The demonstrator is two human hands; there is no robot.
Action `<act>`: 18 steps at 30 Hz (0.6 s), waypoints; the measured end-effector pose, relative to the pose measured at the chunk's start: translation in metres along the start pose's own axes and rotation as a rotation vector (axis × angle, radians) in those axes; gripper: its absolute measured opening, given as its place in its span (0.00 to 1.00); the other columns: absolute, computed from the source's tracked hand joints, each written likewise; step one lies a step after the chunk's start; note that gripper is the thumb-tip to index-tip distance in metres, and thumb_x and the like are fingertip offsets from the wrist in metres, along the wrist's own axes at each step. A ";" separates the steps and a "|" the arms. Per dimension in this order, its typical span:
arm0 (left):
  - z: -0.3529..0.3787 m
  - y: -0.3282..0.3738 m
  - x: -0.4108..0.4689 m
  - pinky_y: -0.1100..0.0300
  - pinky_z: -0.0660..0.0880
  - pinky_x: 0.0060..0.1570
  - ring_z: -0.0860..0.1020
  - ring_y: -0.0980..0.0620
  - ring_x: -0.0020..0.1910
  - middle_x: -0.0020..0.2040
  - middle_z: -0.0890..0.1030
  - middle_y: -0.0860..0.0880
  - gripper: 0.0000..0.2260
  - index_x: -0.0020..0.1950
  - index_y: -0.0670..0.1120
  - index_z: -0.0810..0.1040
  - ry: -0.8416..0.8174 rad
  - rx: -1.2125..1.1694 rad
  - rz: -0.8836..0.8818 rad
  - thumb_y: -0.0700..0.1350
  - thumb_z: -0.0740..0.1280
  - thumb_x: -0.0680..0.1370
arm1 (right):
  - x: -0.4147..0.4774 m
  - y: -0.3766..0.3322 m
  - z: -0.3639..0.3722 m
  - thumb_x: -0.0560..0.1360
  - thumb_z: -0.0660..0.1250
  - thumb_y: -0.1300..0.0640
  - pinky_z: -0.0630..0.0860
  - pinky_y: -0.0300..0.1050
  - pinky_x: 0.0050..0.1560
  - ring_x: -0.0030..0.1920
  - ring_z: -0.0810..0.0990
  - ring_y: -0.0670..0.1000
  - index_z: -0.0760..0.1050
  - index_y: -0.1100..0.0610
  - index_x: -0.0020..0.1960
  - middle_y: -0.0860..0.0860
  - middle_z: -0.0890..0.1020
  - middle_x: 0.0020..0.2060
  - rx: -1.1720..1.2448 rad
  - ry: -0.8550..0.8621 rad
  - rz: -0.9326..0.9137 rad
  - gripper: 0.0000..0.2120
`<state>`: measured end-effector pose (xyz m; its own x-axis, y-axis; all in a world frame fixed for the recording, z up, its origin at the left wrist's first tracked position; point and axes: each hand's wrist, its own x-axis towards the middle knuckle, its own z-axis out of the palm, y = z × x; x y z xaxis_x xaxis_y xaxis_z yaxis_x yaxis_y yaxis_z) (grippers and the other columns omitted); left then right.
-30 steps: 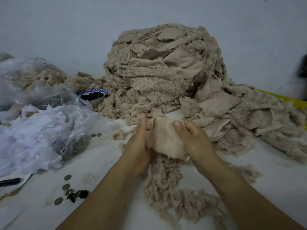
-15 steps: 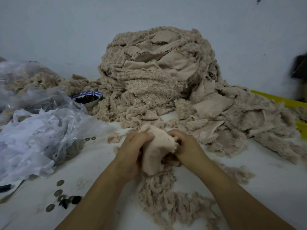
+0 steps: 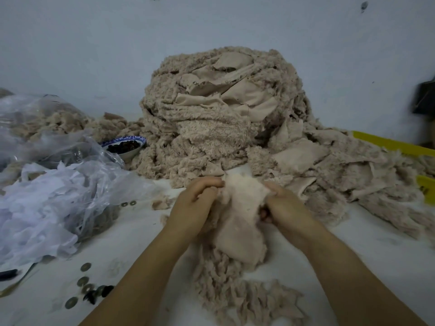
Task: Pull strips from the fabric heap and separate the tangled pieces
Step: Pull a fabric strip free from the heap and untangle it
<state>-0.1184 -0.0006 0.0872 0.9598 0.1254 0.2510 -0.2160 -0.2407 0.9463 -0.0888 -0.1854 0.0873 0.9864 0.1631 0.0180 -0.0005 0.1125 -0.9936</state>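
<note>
Left hand [image 3: 194, 205] and right hand [image 3: 286, 208] grip a fleecy strip [image 3: 237, 222] before the fabric heap [image 3: 216, 118]; soft, light, best pinched at its edges.

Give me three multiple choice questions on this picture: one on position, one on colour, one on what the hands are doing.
1. The blue-rimmed bowl sits where? A left of the fabric heap; B right of it; C on top.
2. The plastic edge at far right is? A red; B yellow; C green.
3. The left hand and right hand? A rest empty; B hold the bowl; C grip one fabric piece.
A, bowl at the heap's left foot; B, plainly yellow; C, fingers curl into the piece.
</note>
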 end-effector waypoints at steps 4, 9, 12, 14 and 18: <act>0.008 -0.006 0.019 0.71 0.68 0.28 0.73 0.62 0.30 0.35 0.80 0.64 0.11 0.51 0.60 0.82 -0.061 0.235 -0.069 0.47 0.60 0.83 | 0.019 -0.015 -0.044 0.83 0.59 0.56 0.76 0.46 0.63 0.58 0.81 0.51 0.77 0.58 0.63 0.53 0.83 0.55 0.935 0.206 -0.054 0.13; 0.043 -0.015 0.050 0.55 0.58 0.74 0.60 0.51 0.77 0.79 0.62 0.51 0.19 0.76 0.52 0.68 -0.345 0.675 0.048 0.50 0.57 0.85 | 0.015 0.014 -0.024 0.84 0.56 0.64 0.80 0.39 0.50 0.50 0.85 0.48 0.57 0.53 0.79 0.46 0.70 0.66 0.310 0.330 -0.099 0.25; 0.059 -0.026 0.052 0.49 0.51 0.78 0.52 0.46 0.81 0.82 0.55 0.48 0.23 0.80 0.52 0.60 -0.461 0.937 0.042 0.55 0.54 0.85 | 0.012 0.022 -0.005 0.83 0.55 0.63 0.80 0.38 0.44 0.45 0.83 0.46 0.73 0.49 0.64 0.47 0.79 0.60 -0.158 0.279 -0.066 0.15; 0.058 -0.033 0.043 0.49 0.63 0.72 0.66 0.44 0.74 0.75 0.70 0.47 0.20 0.73 0.50 0.72 -0.469 0.900 0.111 0.55 0.57 0.84 | 0.011 0.027 -0.004 0.83 0.55 0.64 0.78 0.44 0.58 0.56 0.80 0.48 0.76 0.47 0.56 0.50 0.79 0.62 -0.376 0.192 -0.083 0.15; 0.035 -0.042 0.020 0.54 0.71 0.37 0.74 0.54 0.35 0.35 0.76 0.50 0.19 0.37 0.46 0.75 -0.144 0.569 0.224 0.55 0.58 0.82 | 0.011 0.027 -0.002 0.82 0.55 0.64 0.67 0.39 0.64 0.66 0.72 0.47 0.77 0.53 0.64 0.51 0.75 0.67 -0.619 0.129 -0.123 0.17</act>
<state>-0.0837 -0.0212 0.0455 0.9252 -0.1087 0.3635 -0.3236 -0.7260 0.6067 -0.0775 -0.1824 0.0604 0.9850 0.0616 0.1610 0.1710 -0.4699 -0.8660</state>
